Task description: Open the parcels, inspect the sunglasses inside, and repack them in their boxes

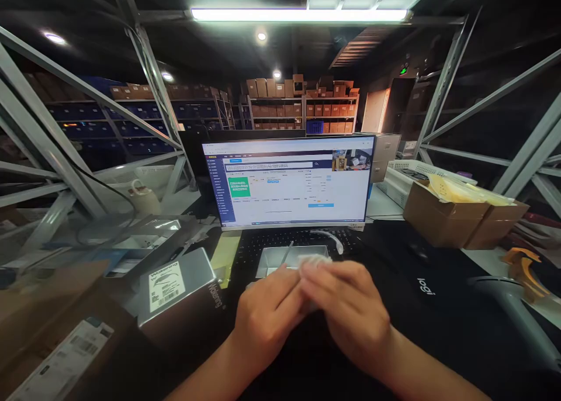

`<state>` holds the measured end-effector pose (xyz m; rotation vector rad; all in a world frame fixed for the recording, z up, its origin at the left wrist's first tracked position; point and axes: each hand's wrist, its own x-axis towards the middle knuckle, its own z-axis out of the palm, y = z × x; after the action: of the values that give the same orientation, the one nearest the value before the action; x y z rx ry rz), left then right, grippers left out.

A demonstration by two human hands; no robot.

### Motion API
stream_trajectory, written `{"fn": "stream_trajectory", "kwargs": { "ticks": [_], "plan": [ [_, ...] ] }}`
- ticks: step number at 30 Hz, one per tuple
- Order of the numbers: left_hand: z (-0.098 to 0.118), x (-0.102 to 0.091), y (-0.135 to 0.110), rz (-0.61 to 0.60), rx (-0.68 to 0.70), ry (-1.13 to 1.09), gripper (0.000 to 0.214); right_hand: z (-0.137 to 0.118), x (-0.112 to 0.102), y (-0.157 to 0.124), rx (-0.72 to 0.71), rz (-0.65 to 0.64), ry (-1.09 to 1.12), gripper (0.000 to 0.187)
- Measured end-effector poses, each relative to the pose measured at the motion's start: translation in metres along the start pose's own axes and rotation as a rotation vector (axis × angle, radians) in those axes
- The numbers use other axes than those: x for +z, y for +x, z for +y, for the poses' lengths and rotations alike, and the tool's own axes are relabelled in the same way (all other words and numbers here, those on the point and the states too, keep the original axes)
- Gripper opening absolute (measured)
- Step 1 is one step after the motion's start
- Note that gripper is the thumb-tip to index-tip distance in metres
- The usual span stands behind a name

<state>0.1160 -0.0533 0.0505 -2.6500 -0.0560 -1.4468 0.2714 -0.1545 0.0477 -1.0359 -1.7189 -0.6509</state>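
Observation:
My left hand [267, 313] and my right hand [350, 307] meet above the black desk mat, fingers curled together around a small whitish, crumpled packet [313, 262] that pokes out above the knuckles. The blur hides what the packet is. Just beyond the hands lies a shallow silver tray [274, 258] on the black keyboard [263, 242]. Behind it stands a lit monitor [289, 182] showing a web form.
A grey box with a white label [175, 287] lies at the left, beside cardboard boxes [56, 331]. An open brown carton [447, 214] sits at the right. A black mouse [418, 252] rests on the mat. Grey metal shelf frames [52, 138] flank the desk.

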Motion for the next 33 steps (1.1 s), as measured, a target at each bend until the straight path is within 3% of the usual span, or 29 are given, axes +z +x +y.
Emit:
{"fn": "stream_trajectory", "kwargs": {
  "ticks": [5, 7, 10, 14, 16, 18, 22, 24, 28, 30, 33],
  "plan": [
    [-0.003, 0.004, -0.007, -0.061, -0.055, -0.027, 0.015, 0.046, -0.017, 0.013, 0.4, 0.092, 0.055, 0.033],
    [-0.004, 0.006, -0.01, -0.065, -0.05, -0.029, 0.016, 0.047, -0.027, 0.017, 0.439, 0.173, -0.007, 0.03],
    [-0.003, 0.006, -0.011, -0.046, -0.038, -0.003, 0.016, 0.024, -0.033, 0.017, 0.253, 0.209, -0.075, 0.042],
    [-0.004, 0.004, -0.012, 0.061, 0.027, 0.029, 0.015, -0.002, -0.017, 0.008, -0.094, -0.048, 0.013, 0.052],
    [-0.005, 0.005, -0.014, 0.06, 0.028, 0.02, 0.014, 0.006, -0.009, 0.006, -0.083, -0.034, 0.028, 0.051],
    [-0.007, 0.006, -0.016, 0.018, 0.018, 0.016, 0.014, 0.027, -0.008, 0.006, 0.097, 0.056, 0.048, 0.046],
    [-0.006, 0.01, -0.018, 0.044, -0.027, 0.042, 0.016, 0.062, -0.02, 0.008, 0.713, 0.222, 0.266, 0.019],
    [-0.005, 0.01, -0.019, 0.082, -0.063, 0.046, 0.018, 0.066, -0.021, 0.009, 0.962, 0.37, 0.514, 0.02],
    [-0.004, 0.008, -0.016, 0.127, -0.147, 0.01, 0.023, 0.047, -0.004, 0.01, 1.248, 0.597, 1.022, 0.029],
    [-0.005, 0.007, -0.013, 0.13, -0.174, 0.006, 0.023, 0.033, 0.007, 0.01, 1.407, 0.514, 1.254, 0.033],
    [-0.006, 0.008, -0.011, 0.115, -0.174, 0.003, 0.022, 0.016, 0.015, 0.011, 1.525, 0.236, 1.542, 0.039]
  ]
}}
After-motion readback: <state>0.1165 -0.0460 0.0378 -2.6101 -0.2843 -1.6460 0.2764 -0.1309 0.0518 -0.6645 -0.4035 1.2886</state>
